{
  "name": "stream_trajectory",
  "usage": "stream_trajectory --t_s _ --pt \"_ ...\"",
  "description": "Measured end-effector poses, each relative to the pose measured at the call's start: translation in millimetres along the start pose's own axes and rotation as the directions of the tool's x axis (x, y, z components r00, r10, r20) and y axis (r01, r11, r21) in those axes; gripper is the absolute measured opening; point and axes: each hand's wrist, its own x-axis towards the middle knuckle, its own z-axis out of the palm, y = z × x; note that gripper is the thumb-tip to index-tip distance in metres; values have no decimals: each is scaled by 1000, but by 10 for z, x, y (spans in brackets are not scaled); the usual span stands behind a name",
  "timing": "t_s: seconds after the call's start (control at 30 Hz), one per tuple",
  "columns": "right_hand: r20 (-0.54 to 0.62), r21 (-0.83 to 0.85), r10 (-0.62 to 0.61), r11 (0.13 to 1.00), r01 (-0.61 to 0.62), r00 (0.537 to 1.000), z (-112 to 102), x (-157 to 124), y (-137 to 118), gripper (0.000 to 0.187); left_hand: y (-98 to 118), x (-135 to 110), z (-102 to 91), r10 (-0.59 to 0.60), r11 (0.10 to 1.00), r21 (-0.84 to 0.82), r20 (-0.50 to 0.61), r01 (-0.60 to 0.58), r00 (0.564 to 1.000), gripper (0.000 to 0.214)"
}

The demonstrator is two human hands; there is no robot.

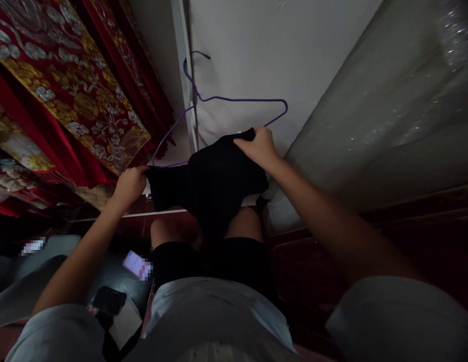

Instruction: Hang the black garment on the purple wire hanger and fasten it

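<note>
A black garment point(213, 183) is stretched between both hands in front of a white wall. My left hand point(128, 185) is closed on its left edge. My right hand point(258, 146) grips its upper right corner, fingers curled over the cloth. A purple wire hanger point(222, 99) hangs on the wall just behind the garment, its lower bar hidden by the cloth. Below the garment my knees and black shorts point(214, 261) show.
Red and gold embroidered cloth point(68, 85) hangs at the left. A pale shiny surface point(388, 110) fills the right. A lit phone point(137, 264) and a dark object point(107, 300) lie low at the left, on a dark surface.
</note>
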Motion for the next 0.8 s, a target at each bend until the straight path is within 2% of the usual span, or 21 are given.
stream_trajectory --t_s 0.1,0.2,0.33,0.4,0.43,0.5,0.57,0.6,0.67,0.73,0.8 --pt "1 33 -4 999 4 1000 26 -9 21 16 90 111 -123 8 992 -126 -185 -32 983 46" --pt "8 83 17 996 -17 1000 84 -85 -4 17 237 407 -150 44 948 -288 -309 -137 950 44" --pt "73 103 71 992 -78 995 156 -240 -125 17 441 912 -57 79 869 -442 -322 -223 943 40" --pt "66 90 12 996 -18 998 105 -259 -185 11 510 1067 -31 102 845 -477 -304 -244 947 38" --pt "33 65 -39 997 37 999 46 -242 -208 10 527 1104 -37 117 842 -476 -298 -254 947 37" --pt "-77 -26 -135 991 133 988 -132 -155 -236 24 519 1112 -92 151 849 -451 -293 -276 944 36" --pt "-167 -110 -156 984 139 974 -353 -18 -238 33 464 1079 -192 182 854 -428 -284 -295 941 33" --pt "-174 -116 -129 987 110 976 -466 55 -230 33 424 1065 -248 189 851 -435 -270 -295 944 32" --pt "-106 -45 -28 999 23 994 -673 184 -201 26 336 1064 -345 167 835 -487 -216 -255 962 29" --pt "57 82 64 994 -68 996 -837 271 -166 20 253 1108 -398 110 811 -560 -136 -168 985 27" --pt "132 126 61 989 -78 989 -936 330 -150 13 194 1188 -399 58 806 -581 -114 -114 992 26"
